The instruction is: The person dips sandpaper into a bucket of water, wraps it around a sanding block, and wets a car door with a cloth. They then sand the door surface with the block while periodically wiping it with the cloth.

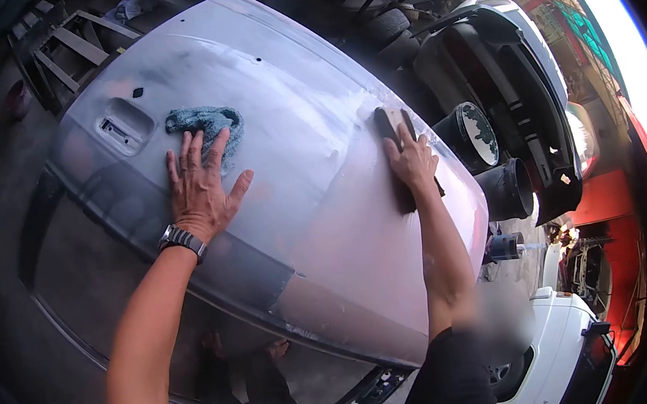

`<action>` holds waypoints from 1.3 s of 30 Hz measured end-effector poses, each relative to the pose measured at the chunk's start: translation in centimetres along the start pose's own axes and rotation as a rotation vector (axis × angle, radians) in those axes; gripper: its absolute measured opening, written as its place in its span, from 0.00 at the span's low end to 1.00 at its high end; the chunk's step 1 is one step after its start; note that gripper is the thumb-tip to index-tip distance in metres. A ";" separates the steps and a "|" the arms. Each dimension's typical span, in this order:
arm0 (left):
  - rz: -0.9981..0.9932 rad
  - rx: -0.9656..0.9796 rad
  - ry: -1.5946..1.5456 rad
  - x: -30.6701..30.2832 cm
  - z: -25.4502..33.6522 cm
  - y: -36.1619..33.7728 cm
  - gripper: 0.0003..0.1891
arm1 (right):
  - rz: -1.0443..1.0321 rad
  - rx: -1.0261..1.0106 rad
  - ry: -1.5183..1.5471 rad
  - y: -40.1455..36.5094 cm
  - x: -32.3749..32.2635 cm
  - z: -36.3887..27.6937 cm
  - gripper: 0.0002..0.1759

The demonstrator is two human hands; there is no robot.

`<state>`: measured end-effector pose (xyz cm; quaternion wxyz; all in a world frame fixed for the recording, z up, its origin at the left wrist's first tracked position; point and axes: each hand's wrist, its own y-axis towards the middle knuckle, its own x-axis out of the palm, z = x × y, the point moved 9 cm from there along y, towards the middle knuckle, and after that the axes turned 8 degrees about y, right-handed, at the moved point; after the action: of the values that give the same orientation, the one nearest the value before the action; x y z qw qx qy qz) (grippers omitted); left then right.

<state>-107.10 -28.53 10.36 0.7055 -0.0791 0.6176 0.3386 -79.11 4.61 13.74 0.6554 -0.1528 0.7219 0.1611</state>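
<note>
A car door [293, 142] lies outer side up before me, its surface patchy grey, white and pale pink. My left hand [203, 192], a watch at its wrist, rests on the panel with fingers spread. Its fingertips touch a crumpled blue-green cloth [206, 119]. Left of the cloth is the door handle recess [123, 127]. Near the door's right edge, my right hand [415, 161] is closed over a long dark sanding block [393, 126] lying against the panel. Part of the block is hidden under the hand and wrist. Whitish wet-looking residue [365, 109] shows beside it.
The door's window frame [75, 330] extends toward me. Right of the door stand a bucket of liquid [479, 134] and a dark bucket [509, 187]. A loose bumper [503, 94], a white vehicle [545, 356] and, at upper left, a wooden frame [79, 50] surround the work.
</note>
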 end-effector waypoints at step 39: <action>-0.136 -0.055 -0.136 0.3 -0.8 -0.2 0.48 | -0.063 -0.073 -0.093 5.1 3.1 3.9 0.36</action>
<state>-107.67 -28.98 9.85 0.7646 -0.1174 0.5520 0.3113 -78.06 10.84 10.45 0.6869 -0.1915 0.6793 0.1735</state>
